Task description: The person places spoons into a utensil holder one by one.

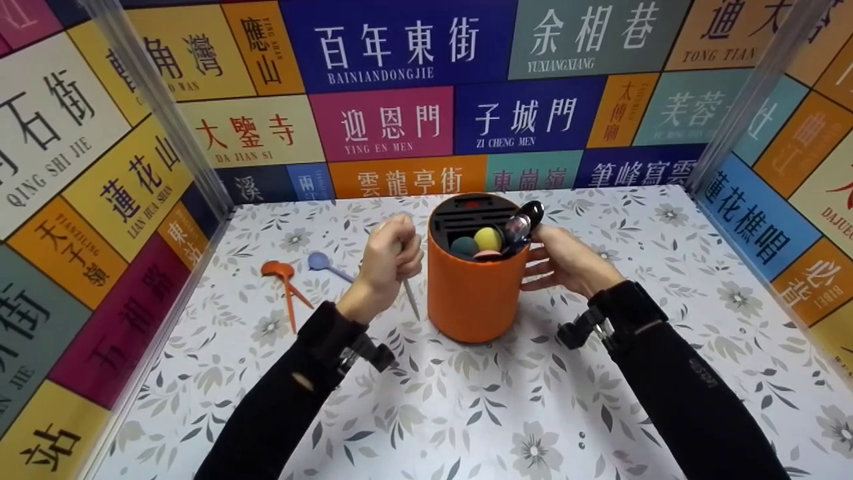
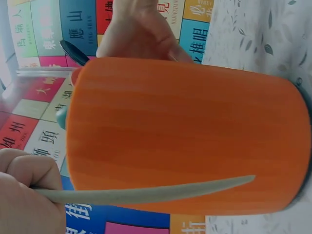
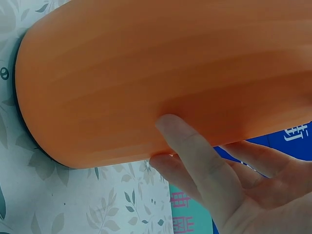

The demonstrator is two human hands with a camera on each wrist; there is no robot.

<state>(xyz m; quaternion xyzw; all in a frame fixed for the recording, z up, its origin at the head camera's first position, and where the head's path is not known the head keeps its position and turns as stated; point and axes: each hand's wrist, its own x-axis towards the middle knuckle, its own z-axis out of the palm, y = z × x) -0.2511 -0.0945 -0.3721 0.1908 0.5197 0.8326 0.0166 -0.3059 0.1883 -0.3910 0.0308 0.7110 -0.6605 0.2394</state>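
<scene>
A round orange utensil holder (image 1: 474, 300) with a slotted black top (image 1: 466, 220) stands upright on the table. Yellow (image 1: 488, 239), dark green (image 1: 464, 247) and pink rounded utensil ends show in its front opening, beside a glossy black spoon (image 1: 532, 212). To the holder's left, my left hand (image 1: 393, 252) grips a slim grey-green tapered utensil (image 2: 156, 193), its narrow end pointing down; my fist hides the other end. With fairly straight fingers (image 3: 187, 141), my right hand (image 1: 566, 257) touches the holder's right side, just below the black spoon.
Orange spoons (image 1: 278, 269) lie crossed on the left of the floral-patterned table (image 1: 480, 413). Next to them is a purple spoon (image 1: 319, 261), its handle partly behind my left hand. Colourful panels with place names (image 1: 380, 123) wall the table at the back and sides.
</scene>
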